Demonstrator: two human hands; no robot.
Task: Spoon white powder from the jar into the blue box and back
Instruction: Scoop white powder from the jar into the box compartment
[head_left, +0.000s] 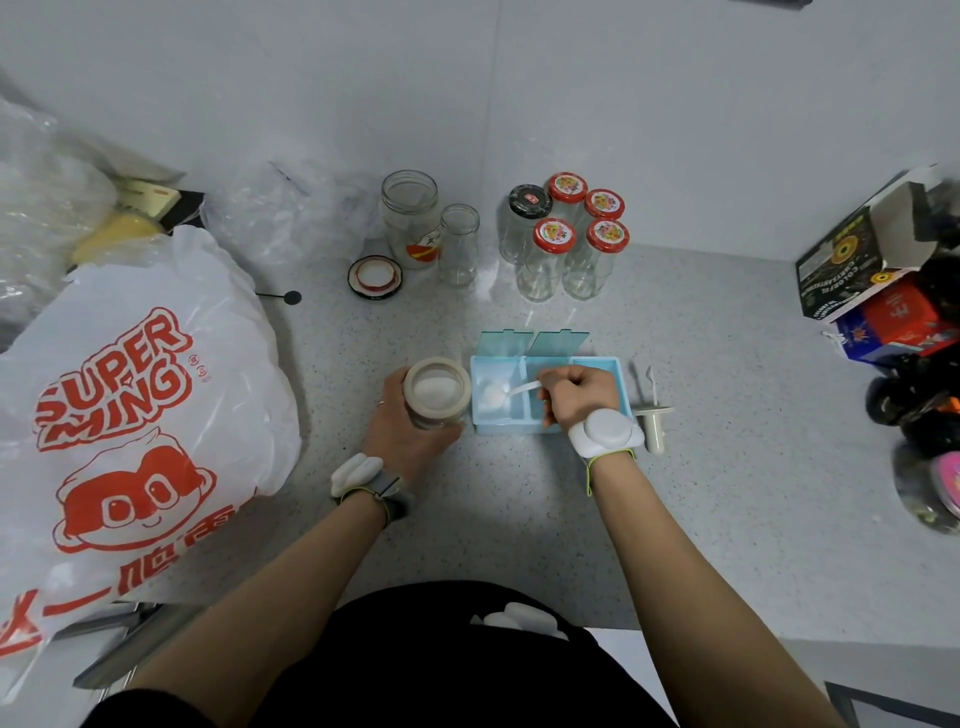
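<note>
Right hand (579, 397) pinches the light, stiff spoon (511, 392) by its handle end; its heaped bowl spills easily. Left hand (410, 428) wraps the smooth jar (437, 393), just beside the box (519, 423).

A person seen from above, both forearms bare to the elbows. On the left wrist sits a white, rounded, lumpy device (357, 472) on a grey strap (387, 487) edged with a thin yellow-green cord. On the right wrist sits a similar white device (605, 432), a smooth round disc on a wider white base, also tied with a yellow-green cord (589, 475) (a loose end hangs down along the arm). A thin ring (381, 403) shows on one finger of the left hand (410, 423). The right hand (579, 397) wears no ring that can be seen. A black garment (441, 660) covers the torso at the near edge.
</note>
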